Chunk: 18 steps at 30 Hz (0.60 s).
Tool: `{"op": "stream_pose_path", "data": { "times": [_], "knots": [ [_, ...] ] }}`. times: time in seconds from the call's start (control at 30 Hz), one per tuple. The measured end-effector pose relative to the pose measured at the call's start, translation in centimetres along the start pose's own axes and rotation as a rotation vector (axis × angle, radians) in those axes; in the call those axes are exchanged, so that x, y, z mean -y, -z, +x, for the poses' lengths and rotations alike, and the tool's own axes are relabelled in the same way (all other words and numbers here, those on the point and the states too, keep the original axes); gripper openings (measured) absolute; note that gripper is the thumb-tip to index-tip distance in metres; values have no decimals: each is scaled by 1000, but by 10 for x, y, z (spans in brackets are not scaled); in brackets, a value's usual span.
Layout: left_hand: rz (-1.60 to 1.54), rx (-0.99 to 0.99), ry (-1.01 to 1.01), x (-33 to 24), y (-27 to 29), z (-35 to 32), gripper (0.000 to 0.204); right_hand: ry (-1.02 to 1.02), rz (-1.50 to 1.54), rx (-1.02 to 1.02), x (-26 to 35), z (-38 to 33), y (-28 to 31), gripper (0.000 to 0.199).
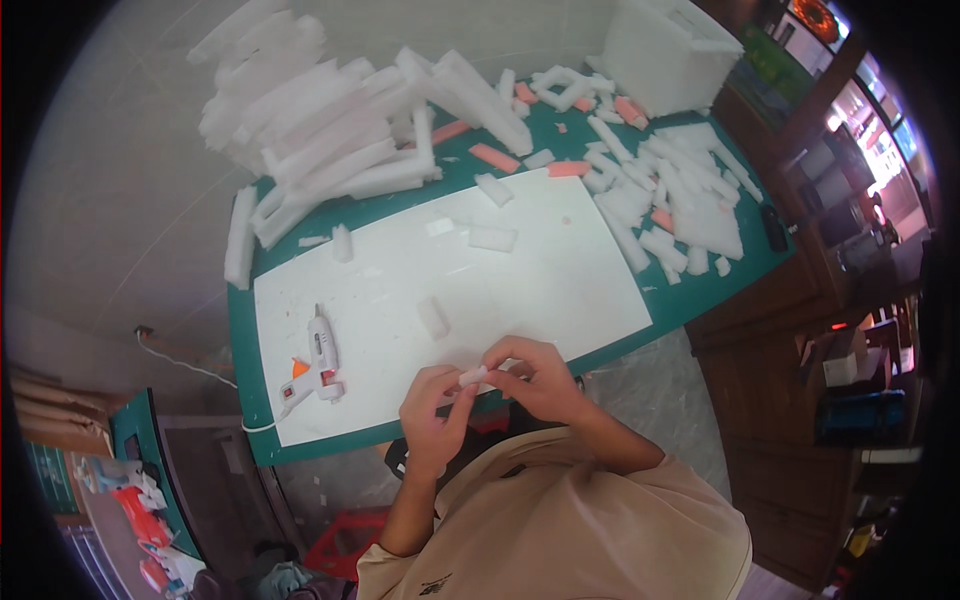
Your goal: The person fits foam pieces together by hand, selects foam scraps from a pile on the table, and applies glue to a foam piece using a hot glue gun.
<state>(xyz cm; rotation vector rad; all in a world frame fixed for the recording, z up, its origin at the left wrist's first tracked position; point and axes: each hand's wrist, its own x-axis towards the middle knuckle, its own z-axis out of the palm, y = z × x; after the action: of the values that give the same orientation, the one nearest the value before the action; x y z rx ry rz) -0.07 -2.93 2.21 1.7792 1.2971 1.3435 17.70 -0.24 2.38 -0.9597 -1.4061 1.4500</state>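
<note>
Tan shirt [590, 515], both hands [537, 380] on foam piece [473, 376], foam box [662, 62] beyond

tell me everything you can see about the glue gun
The glue gun is pale grey, apparently plastic, with a narrow nozzle pointing away from the person, an orange trigger and a handle angled toward the lower left, bearing a small red patch. It lies on its side on the left part of the white board. A white cord runs from the handle's end. Neither hand touches it; whether it is hot doesn't show.
</note>
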Motion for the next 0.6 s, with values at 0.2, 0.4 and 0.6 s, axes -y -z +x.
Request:
{"op": "stream_pose_path", "data": {
  "times": [0.2,0.4,0.6],
  "knots": [
    [85,58,-35,-2,-1,9,20,34,65,-42,-6,1,-3,7],
    [150,107,-34,8,1,11,15,25,61,-67,-7,0,-2,13],
    [260,144,-102,19,-1,11,15,117,-231,-72,-12,5,2,15]
  ]
}}
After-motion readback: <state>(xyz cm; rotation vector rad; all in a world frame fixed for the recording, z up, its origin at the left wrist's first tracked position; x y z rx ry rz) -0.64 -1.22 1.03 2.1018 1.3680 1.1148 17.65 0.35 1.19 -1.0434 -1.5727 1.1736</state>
